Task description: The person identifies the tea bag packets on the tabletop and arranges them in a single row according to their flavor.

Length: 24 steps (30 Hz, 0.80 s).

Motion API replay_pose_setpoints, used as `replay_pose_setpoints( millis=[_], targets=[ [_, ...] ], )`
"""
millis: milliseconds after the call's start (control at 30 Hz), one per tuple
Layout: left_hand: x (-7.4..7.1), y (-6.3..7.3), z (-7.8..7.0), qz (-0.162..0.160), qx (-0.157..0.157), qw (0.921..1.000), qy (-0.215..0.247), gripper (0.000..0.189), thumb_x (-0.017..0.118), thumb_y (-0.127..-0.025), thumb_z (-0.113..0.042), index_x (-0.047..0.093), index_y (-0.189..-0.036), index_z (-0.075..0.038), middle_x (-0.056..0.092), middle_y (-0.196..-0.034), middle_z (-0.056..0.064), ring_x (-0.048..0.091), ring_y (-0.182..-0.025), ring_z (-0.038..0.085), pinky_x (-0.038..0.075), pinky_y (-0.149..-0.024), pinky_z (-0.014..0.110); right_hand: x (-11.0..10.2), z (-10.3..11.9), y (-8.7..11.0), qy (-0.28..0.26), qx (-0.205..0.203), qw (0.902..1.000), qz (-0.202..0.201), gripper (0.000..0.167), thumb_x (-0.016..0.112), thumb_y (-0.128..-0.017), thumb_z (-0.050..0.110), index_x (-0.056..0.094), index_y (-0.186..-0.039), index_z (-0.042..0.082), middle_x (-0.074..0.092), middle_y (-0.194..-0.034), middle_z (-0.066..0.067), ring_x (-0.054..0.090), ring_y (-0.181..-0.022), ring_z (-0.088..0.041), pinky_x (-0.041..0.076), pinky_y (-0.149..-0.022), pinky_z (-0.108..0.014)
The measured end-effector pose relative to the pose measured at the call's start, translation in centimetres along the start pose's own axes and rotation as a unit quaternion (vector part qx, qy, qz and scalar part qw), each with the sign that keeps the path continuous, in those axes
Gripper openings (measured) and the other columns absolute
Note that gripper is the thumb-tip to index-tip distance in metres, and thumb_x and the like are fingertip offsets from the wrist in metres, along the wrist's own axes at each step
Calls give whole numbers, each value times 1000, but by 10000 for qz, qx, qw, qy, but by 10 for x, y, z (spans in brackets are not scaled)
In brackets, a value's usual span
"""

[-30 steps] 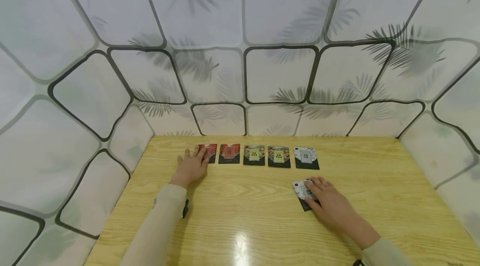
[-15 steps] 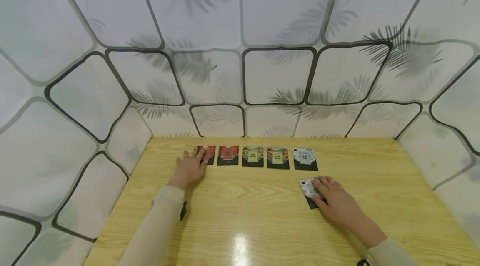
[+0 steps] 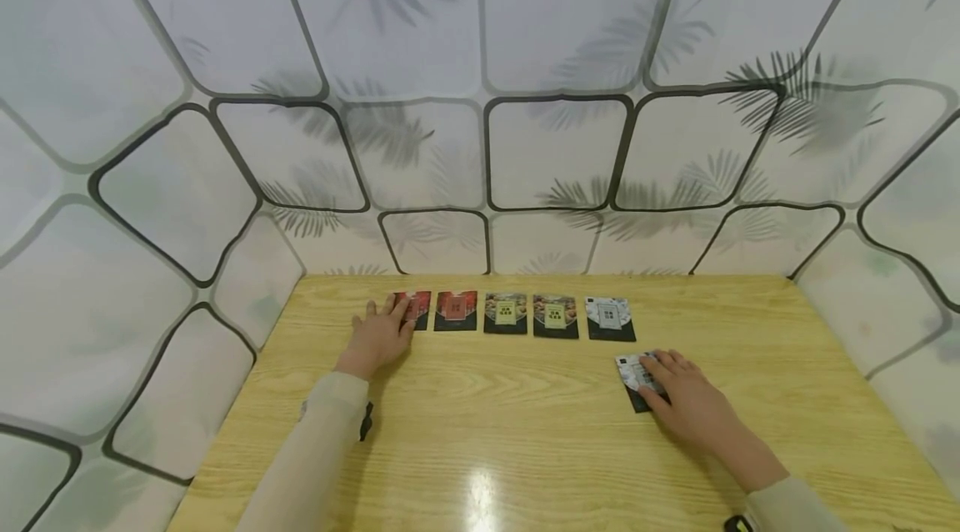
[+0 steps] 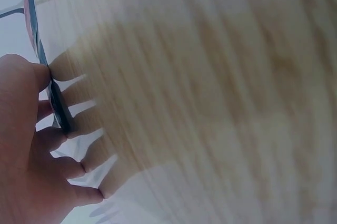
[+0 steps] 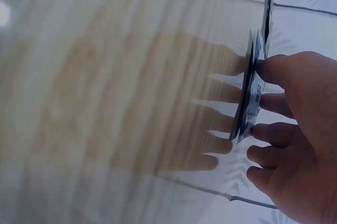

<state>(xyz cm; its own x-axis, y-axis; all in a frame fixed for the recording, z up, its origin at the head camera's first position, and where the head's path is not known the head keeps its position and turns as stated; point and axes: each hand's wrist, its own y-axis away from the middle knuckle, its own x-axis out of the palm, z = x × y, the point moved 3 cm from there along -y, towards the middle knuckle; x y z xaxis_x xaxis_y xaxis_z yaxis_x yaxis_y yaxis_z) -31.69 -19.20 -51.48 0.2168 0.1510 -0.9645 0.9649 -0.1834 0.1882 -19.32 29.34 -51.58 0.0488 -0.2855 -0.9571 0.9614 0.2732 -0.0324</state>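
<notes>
My left hand point(image 3: 375, 342) lies with spread fingers on the left end of a red-and-black packet point(image 3: 422, 311), the leftmost in a row along the table's back. In the left wrist view its fingertips meet that packet's dark edge point(image 4: 61, 109). Nearer the front right, my right hand point(image 3: 693, 400) presses extended fingers on a flat white-and-black packet point(image 3: 634, 373), covering its right part. The right wrist view has the thumb and fingertips touching this thin packet point(image 5: 255, 97) from above, low over the table. Neither hand's fingers curl round anything.
Along the back of the wooden table point(image 3: 480, 415) the row continues with another red packet point(image 3: 455, 312), two packets with yellow-green labels, one a food-pictured packet point(image 3: 506, 315), and a white packet point(image 3: 610, 320). Patterned fabric walls point(image 3: 555, 157) rise behind and at both sides.
My right hand has slid rightward across the table with the white-and-black packet under its fingers, and the packet has turned slightly straighter. My left hand stays on the red packet.
</notes>
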Motion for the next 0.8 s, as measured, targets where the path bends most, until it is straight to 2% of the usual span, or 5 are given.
replay_pose_setpoints(
  millis=[200, 800],
  targets=[
    [1, 1, 0, -49, 34, 10000, -28, 61, 34, -115, -38, 27, -168, -9, 22, -172, 27, 18, -153, 65, 21, -116, 85, -1, -13, -1, -13, 99, 9999, 60, 60, 64, -105, 33, 53, -151, -4, 47, -154, -38, 40, -143, -61, 35, -117, -72],
    [0, 2, -2, -134, 69, 9999, 36, 60, 36, -115, -36, 30, -167, -8, 25, -171, 28, 20, -153, 65, 22, -115, 85, -9, -32, -5, 59, 226, 9997, -68, 58, 63, -106, 30, 54, -148, -9, 47, -151, -42, 41, -140, -65, 36, -114, -74]
  ],
)
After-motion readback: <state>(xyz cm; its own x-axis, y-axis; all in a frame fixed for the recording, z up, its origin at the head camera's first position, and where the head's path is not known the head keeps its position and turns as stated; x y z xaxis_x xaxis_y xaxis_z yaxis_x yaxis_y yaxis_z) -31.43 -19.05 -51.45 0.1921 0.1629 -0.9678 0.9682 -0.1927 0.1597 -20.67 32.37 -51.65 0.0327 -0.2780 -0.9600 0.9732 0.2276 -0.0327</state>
